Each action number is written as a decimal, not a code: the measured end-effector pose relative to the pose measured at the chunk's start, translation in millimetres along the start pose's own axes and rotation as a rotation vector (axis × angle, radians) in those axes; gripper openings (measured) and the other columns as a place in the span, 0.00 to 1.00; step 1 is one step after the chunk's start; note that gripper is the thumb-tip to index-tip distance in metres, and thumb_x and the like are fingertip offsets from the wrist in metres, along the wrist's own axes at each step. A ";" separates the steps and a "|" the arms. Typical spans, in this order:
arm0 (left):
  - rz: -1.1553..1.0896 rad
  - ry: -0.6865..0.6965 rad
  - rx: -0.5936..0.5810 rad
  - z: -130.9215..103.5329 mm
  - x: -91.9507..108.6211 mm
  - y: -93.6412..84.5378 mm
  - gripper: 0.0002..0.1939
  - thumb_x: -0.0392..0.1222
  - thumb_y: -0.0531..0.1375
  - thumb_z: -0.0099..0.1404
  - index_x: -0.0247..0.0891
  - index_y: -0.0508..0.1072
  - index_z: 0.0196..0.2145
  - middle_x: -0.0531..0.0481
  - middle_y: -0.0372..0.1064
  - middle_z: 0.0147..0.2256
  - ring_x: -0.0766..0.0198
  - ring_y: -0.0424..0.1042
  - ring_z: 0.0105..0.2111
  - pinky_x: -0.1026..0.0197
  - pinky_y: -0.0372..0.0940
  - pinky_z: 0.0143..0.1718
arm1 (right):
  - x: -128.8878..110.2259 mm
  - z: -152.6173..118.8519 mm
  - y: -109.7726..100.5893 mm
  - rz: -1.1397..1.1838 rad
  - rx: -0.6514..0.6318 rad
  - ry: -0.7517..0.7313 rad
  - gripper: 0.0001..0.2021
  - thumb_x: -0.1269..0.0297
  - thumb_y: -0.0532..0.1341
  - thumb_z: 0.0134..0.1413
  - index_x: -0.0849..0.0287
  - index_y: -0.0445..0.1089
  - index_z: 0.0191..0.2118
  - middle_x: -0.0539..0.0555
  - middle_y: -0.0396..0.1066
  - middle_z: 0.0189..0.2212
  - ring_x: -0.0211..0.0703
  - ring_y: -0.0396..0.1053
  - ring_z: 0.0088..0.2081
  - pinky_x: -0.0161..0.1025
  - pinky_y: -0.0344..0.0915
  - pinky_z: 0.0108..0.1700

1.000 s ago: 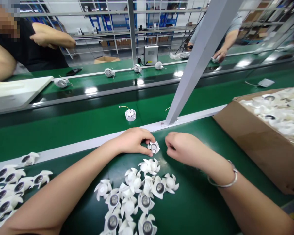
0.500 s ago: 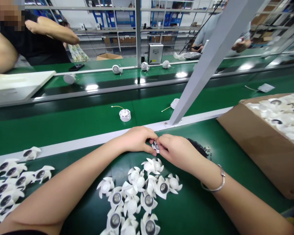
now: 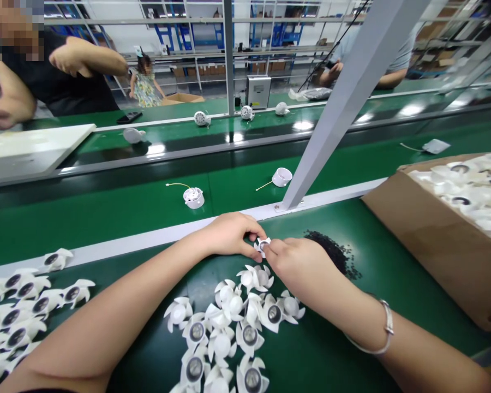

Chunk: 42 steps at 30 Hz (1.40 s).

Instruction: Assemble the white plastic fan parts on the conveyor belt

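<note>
Head view, centre: left hand [image 3: 234, 234] grips white fan impeller [image 3: 262, 245]; right hand [image 3: 298, 263] touching same, grasp cannot be determined.

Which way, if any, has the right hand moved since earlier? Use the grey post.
Yes: the right hand moved left. Its fingertips, earlier below the base of the grey post, now reach left of it, to the held white fan.
</note>
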<state>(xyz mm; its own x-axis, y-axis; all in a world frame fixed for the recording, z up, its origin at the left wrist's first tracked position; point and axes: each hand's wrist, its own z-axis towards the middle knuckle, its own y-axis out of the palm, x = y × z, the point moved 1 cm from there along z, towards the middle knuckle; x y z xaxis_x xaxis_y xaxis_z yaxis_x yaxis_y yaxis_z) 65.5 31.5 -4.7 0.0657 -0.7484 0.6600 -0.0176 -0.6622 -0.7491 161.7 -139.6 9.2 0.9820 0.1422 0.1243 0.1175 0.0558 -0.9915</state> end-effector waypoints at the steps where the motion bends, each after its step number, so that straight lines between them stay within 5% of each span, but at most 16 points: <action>1: -0.004 0.001 0.005 -0.1 -0.6 -0.1 0.20 0.54 0.71 0.51 0.45 0.80 0.40 0.55 0.71 0.33 0.65 0.68 0.34 0.65 0.54 0.30 | -0.2 -1.3 -1.1 -0.003 -0.014 0.007 0.12 0.82 0.58 0.50 0.63 0.75 0.35 0.56 0.72 0.26 0.43 0.68 0.24 0.41 0.45 0.24; 7: -0.182 -0.001 0.033 0.4 -8.4 -0.6 0.25 0.59 0.71 0.49 0.41 0.78 0.40 0.55 0.70 0.30 0.69 0.62 0.27 0.66 0.55 0.27 | 27.9 -3.9 -5.7 0.064 0.069 0.179 0.09 0.71 0.58 0.60 0.59 0.77 0.36 0.53 0.73 0.27 0.43 0.70 0.26 0.40 0.49 0.26; 10: -0.180 -0.106 0.305 0.6 -17.2 -3.9 0.22 0.62 0.64 0.60 0.38 0.76 0.36 0.54 0.67 0.27 0.68 0.62 0.26 0.64 0.59 0.28 | 46.3 -4.7 -6.9 0.101 0.184 0.305 0.11 0.68 0.56 0.63 0.57 0.78 0.39 0.54 0.76 0.32 0.44 0.73 0.32 0.39 0.54 0.29; 13: 0.148 -0.129 0.527 -0.6 -26.8 -8.2 0.20 0.59 0.60 0.64 0.38 0.76 0.41 0.48 0.73 0.38 0.60 0.70 0.41 0.57 0.65 0.45 | 53.4 -4.9 -7.7 0.144 0.238 0.357 0.12 0.66 0.56 0.63 0.56 0.78 0.39 0.52 0.78 0.35 0.45 0.74 0.35 0.38 0.57 0.31; 15: 0.327 -0.150 0.511 -1.4 -33.0 -9.4 0.26 0.60 0.60 0.64 0.38 0.73 0.51 0.43 0.70 0.52 0.51 0.65 0.55 0.48 0.59 0.58 | 52.5 -4.4 -8.3 0.178 0.233 0.358 0.12 0.65 0.57 0.64 0.56 0.78 0.38 0.52 0.77 0.35 0.44 0.74 0.35 0.38 0.58 0.32; 18: 0.416 -0.255 0.369 -1.9 -39.9 -9.0 0.35 0.66 0.55 0.65 0.42 0.66 0.62 0.42 0.55 0.66 0.42 0.52 0.66 0.35 0.48 0.65 | 48.9 -3.3 -8.7 0.209 0.193 0.345 0.13 0.64 0.56 0.64 0.56 0.78 0.37 0.51 0.76 0.32 0.44 0.74 0.34 0.39 0.59 0.31; 21: 0.427 -0.332 0.265 -1.5 -41.9 -7.7 0.38 0.69 0.50 0.66 0.44 0.62 0.64 0.45 0.50 0.69 0.39 0.47 0.68 0.30 0.44 0.65 | 47.8 -2.6 -8.0 0.220 0.162 0.336 0.13 0.63 0.56 0.65 0.56 0.78 0.37 0.52 0.75 0.31 0.45 0.73 0.32 0.39 0.59 0.30; 25: 0.445 -0.308 0.357 -0.8 -39.2 -9.1 0.40 0.66 0.55 0.64 0.33 0.64 0.63 0.39 0.60 0.64 0.44 0.57 0.64 0.40 0.53 0.66 | 50.2 -2.3 -5.4 0.257 0.167 0.336 0.12 0.65 0.56 0.64 0.57 0.78 0.36 0.52 0.75 0.31 0.46 0.73 0.33 0.40 0.61 0.31; 30: 0.452 -0.044 0.632 -2.8 -13.6 -18.1 0.24 0.49 0.60 0.66 0.33 0.71 0.56 0.40 0.71 0.54 0.52 0.68 0.56 0.48 0.63 0.61 | 55.3 0.2 1.1 0.379 0.366 0.342 0.10 0.66 0.58 0.62 0.61 0.75 0.44 0.56 0.74 0.39 0.47 0.73 0.38 0.42 0.69 0.39; 34: 0.202 0.088 0.787 -5.3 20.1 -22.1 0.14 0.40 0.61 0.67 0.37 0.76 0.50 0.45 0.75 0.48 0.61 0.76 0.45 0.59 0.74 0.47 | 55.0 6.9 11.7 0.487 0.490 0.283 0.21 0.66 0.62 0.59 0.62 0.66 0.57 0.61 0.67 0.51 0.52 0.68 0.51 0.48 0.69 0.51; 42: -0.065 0.126 0.858 -14.1 64.6 -16.0 0.09 0.34 0.64 0.63 0.39 0.81 0.41 0.50 0.79 0.40 0.65 0.77 0.41 0.66 0.75 0.41 | 32.0 14.7 14.0 0.730 0.527 0.133 0.32 0.59 0.69 0.53 0.57 0.58 0.61 0.61 0.63 0.56 0.54 0.63 0.57 0.53 0.65 0.59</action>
<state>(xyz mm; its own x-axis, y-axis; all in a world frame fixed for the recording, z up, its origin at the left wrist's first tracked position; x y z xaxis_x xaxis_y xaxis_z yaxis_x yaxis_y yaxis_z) 56.0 -6.8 50.7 -0.0718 -0.7423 0.6662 0.7441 -0.4847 -0.4598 192.5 -119.7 -0.2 0.7985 0.2060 -0.5656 -0.5912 0.4457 -0.6722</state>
